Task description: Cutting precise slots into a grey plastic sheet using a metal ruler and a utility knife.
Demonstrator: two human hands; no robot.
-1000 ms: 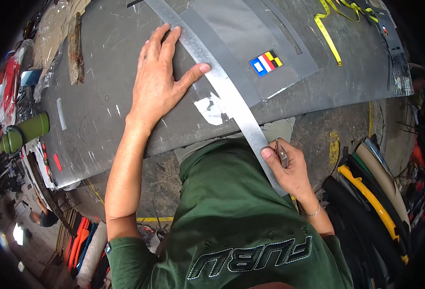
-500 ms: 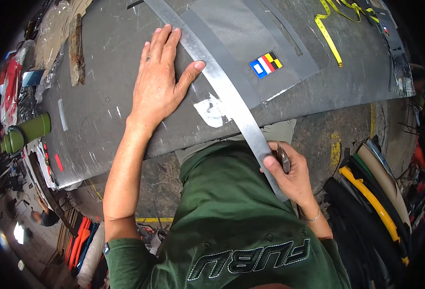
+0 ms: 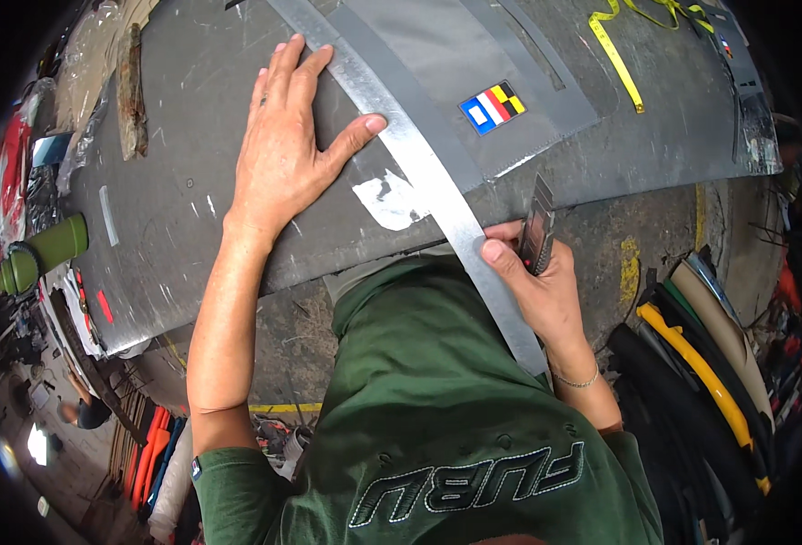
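Note:
A long steel ruler (image 3: 433, 182) lies slantwise along the edge of a grey fabric panel (image 3: 460, 64), its near end jutting past the table edge over my lap. The panel carries a colourful flag patch (image 3: 492, 107). My left hand (image 3: 283, 154) rests spread on the table left of the ruler, thumb and fingertips at its edge. Just beyond the table's front edge, my right hand (image 3: 542, 282) grips a utility knife (image 3: 536, 227), blade end pointing away from me. The right thumb also touches the ruler.
The dark worktable (image 3: 183, 227) bears a yellow tape measure (image 3: 617, 64) at far right and a weathered wood strip (image 3: 132, 100) at far left. A green bottle (image 3: 47, 250) sits at the left edge. Material rolls (image 3: 705, 363) stand on the right. Another person (image 3: 83, 409) is at far left.
My right hand has moved farther up the ruler toward the table edge, and the knife now shows more fully, its blade end pointing away. My left hand appears slightly farther left.

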